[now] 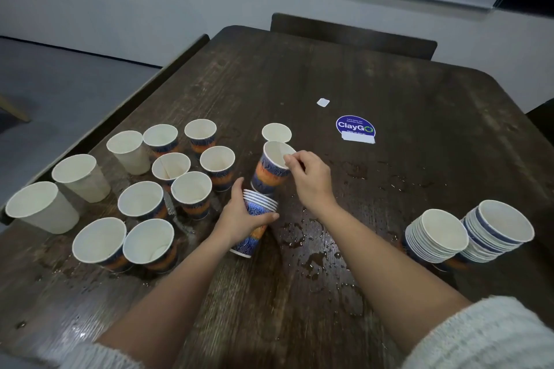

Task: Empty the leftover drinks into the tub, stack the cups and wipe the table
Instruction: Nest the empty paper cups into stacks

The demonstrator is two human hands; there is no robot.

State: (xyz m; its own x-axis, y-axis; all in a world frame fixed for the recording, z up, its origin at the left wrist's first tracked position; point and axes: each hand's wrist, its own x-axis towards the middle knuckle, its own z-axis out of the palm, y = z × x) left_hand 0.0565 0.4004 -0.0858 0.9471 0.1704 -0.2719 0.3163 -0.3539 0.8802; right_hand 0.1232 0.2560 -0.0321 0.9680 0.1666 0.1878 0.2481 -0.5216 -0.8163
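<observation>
Two hands busy: my left hand (239, 216) wraps a tilted short stack of cups (257, 219) above the wet table (299, 293), while my right hand (308, 177) pinches the rim of a patterned cup (269, 174) just above that stack.

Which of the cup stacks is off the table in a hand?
The short patterned stack, tilted in the left hand. The two taller stacks stand on the table's right side.

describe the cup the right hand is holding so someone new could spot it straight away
On the dark wooden table, look left of the round purple ClayGo sticker. There the right hand pinches the rim of a blue-and-orange patterned cup. Unlike the standing cups nearby, it is tilted and lifted above the short stack gripped by the left hand.
</observation>
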